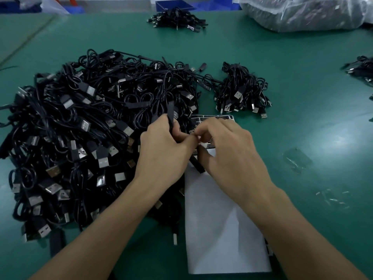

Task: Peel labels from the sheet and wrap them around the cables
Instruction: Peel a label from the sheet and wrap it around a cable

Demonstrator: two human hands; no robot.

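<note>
1. Two bare forearms reach up from the bottom edge, and between them the white label sheet [222, 229] lies on the green table [302, 122]. Its near part is bare backing; a few dark labels [214, 117] remain at its far end, just above the hands.
2. At the centre of the frame the left hand [163, 150] curls round a black cable [170, 112]. One flat end sticks up above the fingers and another pokes out below, over the sheet.
3. Just to its right, the right hand [228, 150] touches the left thumb. Its thumb and forefinger are pinched narrow at the cable; whether a label sits between them I cannot tell.
4. Filling the left half, a big heap of cables [80, 128] reaches the sheet's left edge.
5. Right of centre, above the sheet, sits a smaller bundle [242, 91]; a far pile [177, 19] lies at top centre.
6. A clear plastic bag [302, 13] fills the upper right corner, and film scraps [297, 160] lie at the right.
</note>
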